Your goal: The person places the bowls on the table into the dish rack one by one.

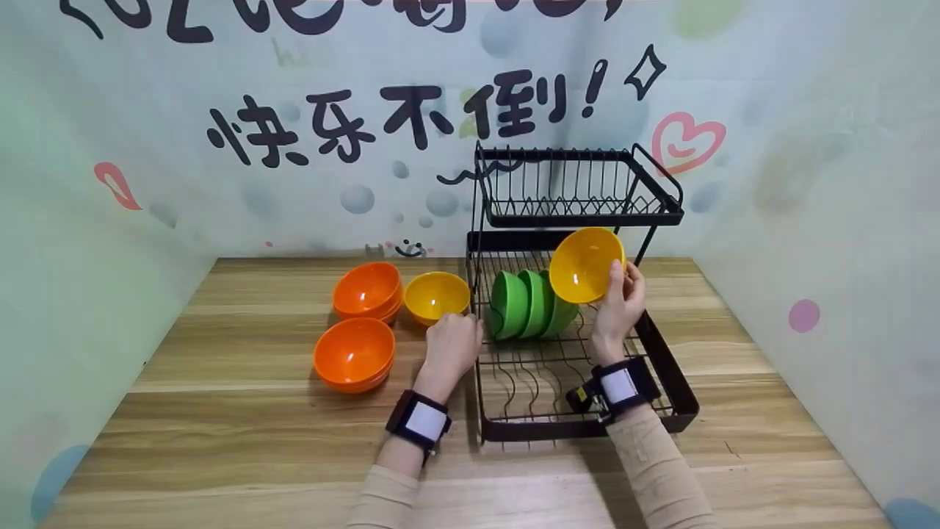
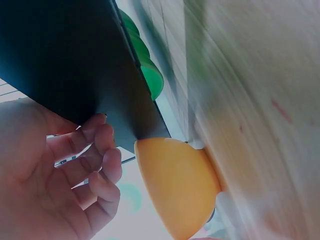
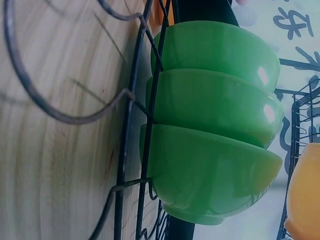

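My right hand (image 1: 620, 308) pinches the rim of a yellow bowl (image 1: 584, 266), thumb on the inner side, over the lower tier of the black dish rack (image 1: 679, 411). Held up, the bowl tilts with its hollow toward the head camera; its edge shows in the right wrist view (image 3: 306, 195). Just left of it, three green bowls (image 3: 210, 170) stand on their sides in a row in the rack. Beside the rack's left edge is my left hand (image 1: 454, 344), fingers loosely curled and holding nothing. Another yellow bowl (image 2: 175, 185) sits upright on the table, close to those fingers (image 2: 111, 165).
Two stacks of orange bowls, one behind (image 1: 367, 290) and one in front (image 1: 355, 354), stand on the wooden table (image 1: 242, 441) left of the yellow bowl. The rack's upper wire tier (image 1: 580, 219) overhangs the back of the lower one. A printed backdrop (image 1: 308, 206) rises behind the table.
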`<action>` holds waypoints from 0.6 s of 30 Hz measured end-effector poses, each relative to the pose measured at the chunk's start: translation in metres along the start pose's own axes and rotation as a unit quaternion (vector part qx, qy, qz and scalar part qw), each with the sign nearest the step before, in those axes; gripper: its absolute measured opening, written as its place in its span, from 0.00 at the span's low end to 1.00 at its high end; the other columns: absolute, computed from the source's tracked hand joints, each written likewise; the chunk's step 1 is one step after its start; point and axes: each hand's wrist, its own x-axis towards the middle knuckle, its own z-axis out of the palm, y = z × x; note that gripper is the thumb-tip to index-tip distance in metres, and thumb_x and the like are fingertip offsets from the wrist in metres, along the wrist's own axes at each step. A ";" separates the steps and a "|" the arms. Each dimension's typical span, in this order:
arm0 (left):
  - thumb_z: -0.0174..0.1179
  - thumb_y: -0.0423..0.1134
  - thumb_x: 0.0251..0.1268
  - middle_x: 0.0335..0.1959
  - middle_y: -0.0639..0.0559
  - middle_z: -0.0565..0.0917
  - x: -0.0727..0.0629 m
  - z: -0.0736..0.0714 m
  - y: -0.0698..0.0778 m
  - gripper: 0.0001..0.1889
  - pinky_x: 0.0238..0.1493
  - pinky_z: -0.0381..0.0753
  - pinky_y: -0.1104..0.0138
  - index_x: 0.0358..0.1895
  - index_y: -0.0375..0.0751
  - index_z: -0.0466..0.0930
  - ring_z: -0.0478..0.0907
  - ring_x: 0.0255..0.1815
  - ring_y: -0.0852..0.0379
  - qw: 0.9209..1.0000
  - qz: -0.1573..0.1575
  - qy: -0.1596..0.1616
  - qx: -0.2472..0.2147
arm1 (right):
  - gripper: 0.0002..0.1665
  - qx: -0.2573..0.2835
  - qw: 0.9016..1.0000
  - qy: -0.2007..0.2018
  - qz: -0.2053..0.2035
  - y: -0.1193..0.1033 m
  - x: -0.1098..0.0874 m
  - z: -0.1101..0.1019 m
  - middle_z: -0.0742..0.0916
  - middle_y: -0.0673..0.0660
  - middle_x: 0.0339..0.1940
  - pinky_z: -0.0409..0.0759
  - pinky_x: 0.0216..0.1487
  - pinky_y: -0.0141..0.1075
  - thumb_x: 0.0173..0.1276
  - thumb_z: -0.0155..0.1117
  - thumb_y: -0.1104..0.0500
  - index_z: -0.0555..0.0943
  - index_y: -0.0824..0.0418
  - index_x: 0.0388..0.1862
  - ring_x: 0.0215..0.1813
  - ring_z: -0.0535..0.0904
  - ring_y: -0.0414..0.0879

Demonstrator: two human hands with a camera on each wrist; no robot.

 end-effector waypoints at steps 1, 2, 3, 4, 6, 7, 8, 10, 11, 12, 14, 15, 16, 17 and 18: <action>0.54 0.43 0.68 0.27 0.41 0.84 0.000 0.000 0.000 0.16 0.27 0.82 0.55 0.29 0.36 0.83 0.82 0.30 0.45 1.000 0.001 -0.001 -0.001 | 0.20 -0.001 1.000 -0.001 -0.002 0.000 0.000 0.000 0.81 0.51 0.39 0.77 0.40 0.26 0.66 0.56 0.56 0.75 0.66 0.53 0.41 0.77 0.39; 0.54 0.43 0.68 0.27 0.41 0.84 0.000 0.000 0.000 0.16 0.27 0.82 0.55 0.29 0.36 0.83 0.82 0.30 0.45 1.000 0.001 -0.002 -0.003 | 0.20 -0.001 1.000 -0.001 -0.004 0.000 0.001 0.000 0.81 0.51 0.39 0.77 0.40 0.26 0.66 0.56 0.56 0.75 0.66 0.53 0.41 0.77 0.39; 0.54 0.43 0.68 0.27 0.41 0.84 0.000 0.000 0.000 0.16 0.27 0.82 0.54 0.29 0.36 0.83 0.82 0.30 0.45 1.000 0.002 -0.003 -0.004 | 0.20 -0.004 1.000 -0.002 -0.005 0.000 0.001 -0.001 0.81 0.51 0.39 0.77 0.40 0.26 0.66 0.56 0.56 0.74 0.66 0.53 0.41 0.77 0.39; 0.54 0.43 0.67 0.27 0.41 0.84 0.000 0.000 0.000 0.15 0.27 0.82 0.54 0.29 0.36 0.83 0.82 0.30 0.45 1.000 0.003 -0.002 -0.005 | 0.20 -0.007 1.000 -0.001 -0.005 0.000 0.001 -0.001 0.81 0.51 0.39 0.77 0.40 0.26 0.66 0.56 0.56 0.75 0.66 0.53 0.41 0.77 0.38; 0.54 0.43 0.67 0.26 0.40 0.84 0.000 0.000 0.000 0.15 0.27 0.82 0.54 0.29 0.36 0.83 0.82 0.30 0.44 1.000 0.005 0.000 -0.007 | 0.21 -0.013 1.000 0.000 -0.003 0.000 0.002 -0.002 0.81 0.51 0.39 0.77 0.40 0.25 0.65 0.57 0.55 0.75 0.65 0.54 0.40 0.76 0.38; 0.54 0.43 0.67 0.26 0.40 0.84 0.000 0.000 0.000 0.15 0.27 0.81 0.54 0.29 0.36 0.83 0.82 0.29 0.44 1.000 0.006 0.001 -0.007 | 0.21 -0.015 1.000 0.001 -0.001 0.000 0.003 -0.002 0.81 0.51 0.39 0.78 0.40 0.25 0.65 0.57 0.55 0.75 0.65 0.54 0.40 0.77 0.38; 0.54 0.43 0.67 0.26 0.40 0.84 0.000 0.000 0.000 0.15 0.27 0.81 0.54 0.29 0.36 0.83 0.82 0.29 0.44 1.000 0.007 0.003 -0.007 | 0.21 -0.018 1.000 0.001 0.000 0.000 0.003 -0.002 0.81 0.51 0.39 0.78 0.40 0.25 0.65 0.58 0.55 0.74 0.65 0.54 0.40 0.77 0.37; 0.55 0.43 0.66 0.26 0.40 0.84 0.000 0.001 0.000 0.14 0.27 0.81 0.54 0.29 0.36 0.83 0.82 0.29 0.44 1.000 0.007 0.006 -0.007 | 0.22 -0.026 1.000 0.000 -0.001 -0.001 0.004 -0.003 0.81 0.51 0.40 0.78 0.41 0.25 0.65 0.58 0.54 0.74 0.65 0.54 0.41 0.77 0.37; 0.55 0.42 0.66 0.26 0.40 0.84 0.000 0.001 0.000 0.14 0.27 0.81 0.54 0.29 0.36 0.83 0.82 0.29 0.44 1.000 0.006 0.005 -0.008 | 0.23 -0.030 1.000 -0.002 -0.001 -0.002 0.004 -0.003 0.81 0.52 0.41 0.79 0.41 0.25 0.65 0.59 0.54 0.74 0.65 0.55 0.41 0.77 0.38; 0.55 0.42 0.66 0.26 0.41 0.84 0.000 0.001 0.000 0.14 0.27 0.81 0.54 0.29 0.36 0.83 0.82 0.29 0.44 1.000 0.006 0.006 -0.007 | 0.23 -0.036 0.999 -0.004 -0.003 -0.002 0.005 -0.003 0.81 0.52 0.41 0.79 0.42 0.25 0.65 0.59 0.53 0.74 0.64 0.55 0.42 0.77 0.38; 0.55 0.42 0.66 0.26 0.41 0.84 0.000 0.001 0.000 0.14 0.27 0.81 0.54 0.29 0.36 0.83 0.82 0.29 0.45 1.000 0.006 0.006 -0.006 | 0.25 -0.047 0.999 -0.013 -0.007 -0.003 0.006 -0.005 0.81 0.52 0.42 0.79 0.42 0.26 0.66 0.59 0.51 0.73 0.64 0.56 0.43 0.77 0.39; 0.55 0.43 0.66 0.26 0.41 0.84 0.000 0.001 0.000 0.14 0.27 0.81 0.54 0.29 0.36 0.83 0.82 0.29 0.44 1.000 0.005 0.006 -0.007 | 0.25 -0.052 0.998 -0.017 -0.009 -0.003 0.007 -0.005 0.81 0.52 0.43 0.80 0.42 0.27 0.66 0.59 0.51 0.73 0.64 0.57 0.43 0.77 0.40; 0.55 0.43 0.66 0.26 0.41 0.84 0.000 0.001 0.000 0.14 0.27 0.81 0.54 0.29 0.36 0.83 0.82 0.29 0.45 1.000 0.005 0.006 -0.006 | 0.26 -0.057 0.998 -0.020 -0.011 -0.004 0.008 -0.006 0.80 0.52 0.43 0.80 0.42 0.27 0.66 0.59 0.50 0.72 0.64 0.57 0.43 0.77 0.40; 0.55 0.42 0.67 0.26 0.41 0.84 0.000 0.001 0.000 0.14 0.27 0.81 0.54 0.29 0.36 0.83 0.82 0.29 0.45 1.000 0.006 0.005 -0.005 | 0.26 -0.061 0.998 -0.023 -0.012 -0.004 0.009 -0.007 0.80 0.51 0.43 0.79 0.43 0.27 0.66 0.59 0.50 0.72 0.64 0.58 0.43 0.77 0.40; 0.55 0.42 0.66 0.26 0.41 0.84 0.000 0.001 0.000 0.14 0.27 0.81 0.54 0.29 0.36 0.83 0.82 0.29 0.45 1.000 0.006 0.005 -0.005 | 0.27 -0.066 0.997 -0.025 -0.012 -0.004 0.010 -0.007 0.80 0.51 0.42 0.79 0.43 0.27 0.66 0.59 0.50 0.72 0.64 0.58 0.43 0.77 0.40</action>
